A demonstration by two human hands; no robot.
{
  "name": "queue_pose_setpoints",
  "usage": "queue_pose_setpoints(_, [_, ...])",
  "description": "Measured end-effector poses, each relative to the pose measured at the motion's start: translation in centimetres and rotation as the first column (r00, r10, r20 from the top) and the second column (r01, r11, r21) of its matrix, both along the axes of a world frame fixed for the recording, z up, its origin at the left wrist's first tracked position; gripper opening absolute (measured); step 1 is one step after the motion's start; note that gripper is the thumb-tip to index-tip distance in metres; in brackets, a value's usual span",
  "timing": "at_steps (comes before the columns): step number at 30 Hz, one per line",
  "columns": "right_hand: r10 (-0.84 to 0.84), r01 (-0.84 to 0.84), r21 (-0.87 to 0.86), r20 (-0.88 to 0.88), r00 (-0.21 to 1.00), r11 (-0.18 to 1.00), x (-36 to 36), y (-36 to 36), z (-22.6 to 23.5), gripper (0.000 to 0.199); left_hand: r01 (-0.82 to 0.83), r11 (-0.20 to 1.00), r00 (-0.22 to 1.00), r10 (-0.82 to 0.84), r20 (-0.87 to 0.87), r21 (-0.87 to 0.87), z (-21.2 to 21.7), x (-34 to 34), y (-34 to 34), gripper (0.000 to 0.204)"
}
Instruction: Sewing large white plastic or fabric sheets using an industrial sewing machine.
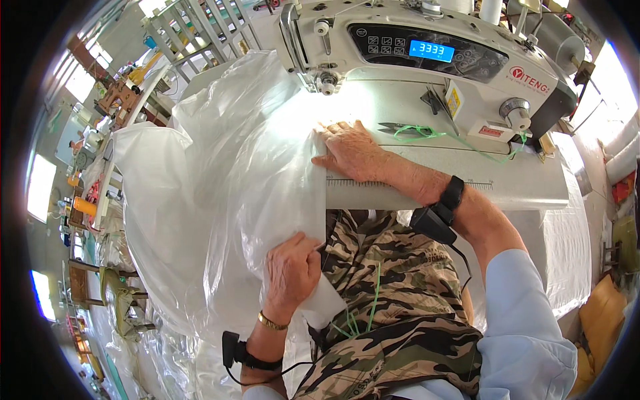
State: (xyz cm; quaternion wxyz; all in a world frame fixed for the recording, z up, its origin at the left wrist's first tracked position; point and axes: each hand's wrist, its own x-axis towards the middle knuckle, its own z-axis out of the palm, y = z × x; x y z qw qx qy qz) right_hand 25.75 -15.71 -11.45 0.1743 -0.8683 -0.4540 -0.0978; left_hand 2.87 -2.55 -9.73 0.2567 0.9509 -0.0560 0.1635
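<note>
A large translucent white plastic sheet (220,180) spreads over the left of the sewing table and hangs down in front of it. My left hand (291,268) is closed on the near part of its right edge, just off the table. Further up, my right hand (355,153) lies with fingers stretched out at the same edge, thumb apart. Its fingertips are just below the sewing machine (400,50), near the needle area, where bright lamp glare hides detail. To the right of those fingers lie small dark thread snips (390,127) with green thread (417,133).
The machine's handwheel-like knob (515,113) juts out at right. A printed ruler (413,183) runs along the table's front edge. Metal frame racks (200,30) stand behind at left. A green-cushioned chair (119,300) is at far left. Green strands lie on my camouflage apron (400,280).
</note>
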Motion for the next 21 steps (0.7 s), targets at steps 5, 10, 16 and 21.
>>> queue_pose_setpoints(5, [-0.003,0.002,-0.002,-0.045,0.999,1.000,-0.1,0.0,0.1,0.065,-0.002,1.000,0.999,0.001,0.041,0.026,1.1,4.6,0.7,0.014])
queue_pose_setpoints(10, [-0.033,0.032,-0.019,-0.113,0.993,0.999,-0.2,-0.1,0.2,0.063,0.008,0.998,1.000,-0.010,0.025,0.059,1.5,9.4,1.6,0.017])
queue_pose_setpoints(16, [-0.058,0.047,-0.066,-0.180,0.982,0.997,0.2,0.3,1.0,0.056,-0.063,0.994,0.997,0.058,0.050,0.092,1.3,14.0,1.3,0.021])
queue_pose_setpoints(21, [-0.025,0.052,0.070,-0.346,0.938,0.996,0.2,-0.2,1.5,0.056,-0.052,0.989,0.996,0.043,-0.072,-0.135,2.4,12.3,0.8,0.021])
